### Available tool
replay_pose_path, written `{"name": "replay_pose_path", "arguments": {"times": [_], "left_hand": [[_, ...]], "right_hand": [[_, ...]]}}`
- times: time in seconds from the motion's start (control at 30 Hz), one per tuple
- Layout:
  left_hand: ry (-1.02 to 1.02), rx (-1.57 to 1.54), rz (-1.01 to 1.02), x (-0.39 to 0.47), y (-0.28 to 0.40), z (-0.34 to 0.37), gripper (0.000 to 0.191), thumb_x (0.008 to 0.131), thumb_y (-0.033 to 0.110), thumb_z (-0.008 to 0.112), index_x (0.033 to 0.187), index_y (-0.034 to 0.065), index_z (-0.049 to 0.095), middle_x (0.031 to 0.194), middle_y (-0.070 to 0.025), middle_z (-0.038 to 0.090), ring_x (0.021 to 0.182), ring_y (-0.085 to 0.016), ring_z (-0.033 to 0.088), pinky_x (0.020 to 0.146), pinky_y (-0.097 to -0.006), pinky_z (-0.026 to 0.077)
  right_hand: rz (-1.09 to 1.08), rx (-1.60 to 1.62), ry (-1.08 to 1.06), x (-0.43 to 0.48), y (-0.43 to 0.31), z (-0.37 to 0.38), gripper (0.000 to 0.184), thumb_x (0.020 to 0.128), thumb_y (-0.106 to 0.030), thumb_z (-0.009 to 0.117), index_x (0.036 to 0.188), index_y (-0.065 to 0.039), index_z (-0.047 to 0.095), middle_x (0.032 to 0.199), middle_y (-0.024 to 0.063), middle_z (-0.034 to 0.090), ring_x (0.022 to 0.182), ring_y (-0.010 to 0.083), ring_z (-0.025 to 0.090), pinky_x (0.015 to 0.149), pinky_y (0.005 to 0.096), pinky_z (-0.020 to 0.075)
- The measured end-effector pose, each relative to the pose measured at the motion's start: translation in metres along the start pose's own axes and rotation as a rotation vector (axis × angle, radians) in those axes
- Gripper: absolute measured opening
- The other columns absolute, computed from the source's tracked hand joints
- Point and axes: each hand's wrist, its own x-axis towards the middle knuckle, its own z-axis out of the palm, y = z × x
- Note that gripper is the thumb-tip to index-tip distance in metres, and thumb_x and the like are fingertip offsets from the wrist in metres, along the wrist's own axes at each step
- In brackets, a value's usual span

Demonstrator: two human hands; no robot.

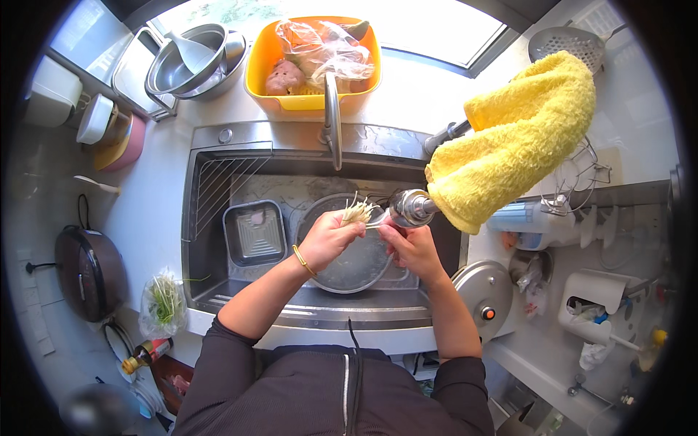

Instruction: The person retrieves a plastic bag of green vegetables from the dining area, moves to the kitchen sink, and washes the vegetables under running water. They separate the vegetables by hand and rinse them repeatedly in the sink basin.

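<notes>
My left hand (331, 238), with a gold bangle at the wrist, is closed around a bunch of pale thin vegetable stalks (357, 212). Their whitish ends stick out above the fist. Between the thumb and fingers of my right hand (413, 248) are the ends of one or two white stalks, stretched across from the bunch. Both hands are above a round metal basin (349, 275) with what looks like water in it, inside a steel sink (218, 297). A square metal tray (254, 233) lies left of the basin. Just over my right hand hangs a chrome fitting (410, 207).
A yellow towel (512, 139) drapes over a bar at right. The faucet (334, 120) arches before an orange bin (313, 102) holding tubers and plastic film. A wire rack (232, 177) sits in the sink's left end. Bagged greens (163, 305) lie left; a pot lid (482, 297) leans right.
</notes>
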Motion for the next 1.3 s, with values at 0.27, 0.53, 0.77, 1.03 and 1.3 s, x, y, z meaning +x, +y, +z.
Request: {"name": "replay_pose_path", "arguments": {"times": [0.27,0.53,0.77,1.03,1.3], "left_hand": [[0.058,0.063,0.091,-0.005,0.0,-0.008,0.013,0.093,0.016,0.058,0.084,0.0075,0.061,0.058,0.0099,0.042,0.047,0.0,0.032,0.042,-0.0205,0.023],[0.029,0.054,0.05,-0.008,0.005,-0.006,0.012,0.092,0.016,0.058,0.085,0.0071,0.062,0.059,0.0097,0.044,0.048,0.0,0.034,0.043,-0.0203,0.025],[0.03,0.189,0.069,-0.01,0.003,-0.005,0.009,0.089,0.015,0.059,0.086,0.0069,0.063,0.069,0.0088,0.05,0.059,0.0,0.041,0.051,-0.0192,0.033],[0.058,0.219,0.118,-0.001,-0.014,-0.001,0.01,0.09,0.013,0.059,0.09,0.0043,0.064,0.075,0.0063,0.055,0.068,-0.002,0.046,0.06,-0.02,0.038],[0.13,0.092,0.111,-0.011,-0.012,-0.012,0.009,0.091,0.011,0.057,0.087,0.0044,0.062,0.07,0.007,0.053,0.059,0.0,0.041,0.052,-0.0194,0.033]], "right_hand": [[-0.183,-0.382,0.161,0.0,0.0,-0.011,0.016,0.093,-0.012,0.055,0.09,0.002,0.063,0.062,0.0019,0.057,0.049,0.0077,0.053,0.044,0.0253,0.0437],[-0.028,-0.052,0.005,-0.004,-0.001,-0.002,0.014,0.095,-0.015,0.057,0.095,-0.002,0.063,0.067,-0.001,0.057,0.053,0.0034,0.051,0.044,0.02,0.0396],[-0.469,-0.589,0.077,0.006,0.002,0.012,0.008,0.092,-0.01,0.056,0.092,-0.003,0.06,0.067,-0.0009,0.054,0.056,0.0056,0.051,0.048,0.0235,0.043],[-0.069,0.058,0.151,0.009,0.012,0.019,0.011,0.092,-0.008,0.054,0.085,0.0,0.057,0.065,-0.0024,0.051,0.052,0.0067,0.05,0.047,0.0254,0.0459],[-0.354,-0.428,0.309,0.008,0.008,-0.011,0.01,0.088,-0.007,0.062,0.092,0.002,0.066,0.065,0.0043,0.062,0.055,0.0084,0.057,0.05,0.0257,0.0467]]}}
